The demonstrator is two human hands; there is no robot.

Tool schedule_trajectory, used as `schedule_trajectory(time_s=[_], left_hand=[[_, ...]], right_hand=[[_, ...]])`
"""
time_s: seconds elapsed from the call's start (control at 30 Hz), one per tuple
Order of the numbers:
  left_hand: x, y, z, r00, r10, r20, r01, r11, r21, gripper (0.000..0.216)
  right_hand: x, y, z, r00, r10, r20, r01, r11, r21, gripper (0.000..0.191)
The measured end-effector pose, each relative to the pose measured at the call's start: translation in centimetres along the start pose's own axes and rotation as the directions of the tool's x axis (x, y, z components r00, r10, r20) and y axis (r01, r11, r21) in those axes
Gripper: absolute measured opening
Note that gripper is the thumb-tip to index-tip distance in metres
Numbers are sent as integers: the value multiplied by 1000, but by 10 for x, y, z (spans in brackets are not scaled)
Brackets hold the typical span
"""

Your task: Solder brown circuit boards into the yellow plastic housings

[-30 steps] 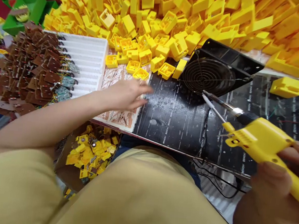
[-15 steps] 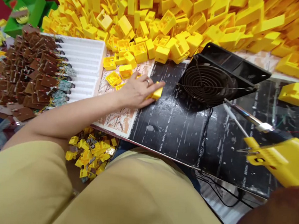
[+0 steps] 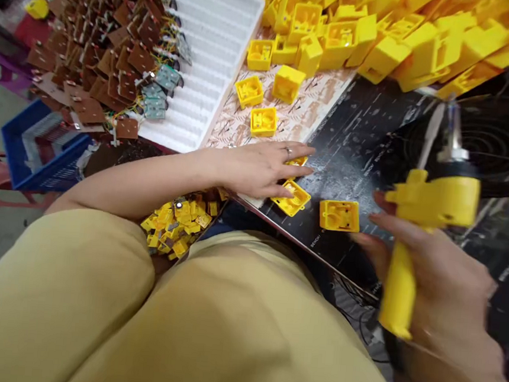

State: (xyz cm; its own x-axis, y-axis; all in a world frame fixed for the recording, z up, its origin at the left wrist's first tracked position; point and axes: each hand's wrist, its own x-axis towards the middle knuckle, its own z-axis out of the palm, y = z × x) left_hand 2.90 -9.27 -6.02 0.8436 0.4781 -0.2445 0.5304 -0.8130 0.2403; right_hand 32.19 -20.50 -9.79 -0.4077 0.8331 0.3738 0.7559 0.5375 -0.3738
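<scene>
Between hands, on black mat (image 3: 361, 141) — yellow shell (image 3: 339, 215), cavity up, squarish, no clear long axis. Just beside it, left hand (image 3: 260, 169) lies flat, fingers spread, touching second shell (image 3: 292, 199). Further over, right hand (image 3: 445, 279) is fisted round soldering gun (image 3: 432, 200). Handle axis runs toward body, tip points away toward fan (image 3: 499, 147), well apart from shells. Step, my read: staging shells. Next move calls for tip swung down to cavity, shell pinned steady.

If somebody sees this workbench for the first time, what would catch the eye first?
Probably the heap of yellow plastic housings along the top, bright against the black mat. Next, the yellow soldering tool gripped in the right hand, and the left hand lying flat at centre, a loose housing between them. Brown circuit boards crowd the upper left.
</scene>
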Motion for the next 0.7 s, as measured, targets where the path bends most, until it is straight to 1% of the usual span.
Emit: schedule_trajectory(time_s=[0.03, 0.07, 0.1, 0.17, 0.23, 0.33, 0.4, 0.47, 0.53, 0.57, 0.63, 0.7], left_hand=[[-6, -2, 0, 1000, 13, -4, -13, 1000, -19, 61], [-12, -4, 1, 999, 30, -11, -30, 999, -29, 64], [-17, -5, 3, 999, 46, -21, -46, 999, -28, 67], [-24, -5, 8, 995, 61, -74, -61, 998, -5, 66], [-22, -2, 17, 983, 45, -177, -42, 999, 18, 60], [-6, 8, 31, 944, 54, -325, -45, 998, 34, 45], [9, 15, 38, 923, 73, -377, -63, 997, 41, 37], [19, 21, 41, 912, 67, -406, -61, 998, 28, 35], [22, 21, 38, 914, 25, -404, -30, 1000, -5, 37], [20, 20, 35, 923, 2, -385, -13, 1000, -25, 38], [12, 13, 26, 949, -32, -314, 8, 997, -79, 43], [2, 5, 14, 978, 19, -207, -52, 987, -155, 52]], right_hand=[[9, -6, 3, 999, -44, -28, 43, 999, -30, 42], [17, -10, 6, 993, -114, -24, 112, 991, -77, 44], [22, -14, 7, 986, -165, -2, 164, 982, -88, 43], [28, -18, 9, 978, -209, 30, 210, 974, -80, 35], [25, -19, 10, 980, -196, 38, 197, 979, -46, 31], [13, -16, 9, 983, -173, 67, 174, 985, -5, 32], [4, -15, 7, 986, -146, 84, 147, 989, 1, 34], [-3, -14, 5, 993, -97, 61, 98, 995, -26, 39], [-7, -14, 3, 999, -32, -6, 31, 995, -95, 51], [-8, -14, 2, 999, -6, -39, 0, 990, -139, 55], [-11, -13, 0, 999, 17, -51, -26, 983, -181, 51], [-14, -11, -2, 1000, 10, 14, -8, 994, -112, 43]])
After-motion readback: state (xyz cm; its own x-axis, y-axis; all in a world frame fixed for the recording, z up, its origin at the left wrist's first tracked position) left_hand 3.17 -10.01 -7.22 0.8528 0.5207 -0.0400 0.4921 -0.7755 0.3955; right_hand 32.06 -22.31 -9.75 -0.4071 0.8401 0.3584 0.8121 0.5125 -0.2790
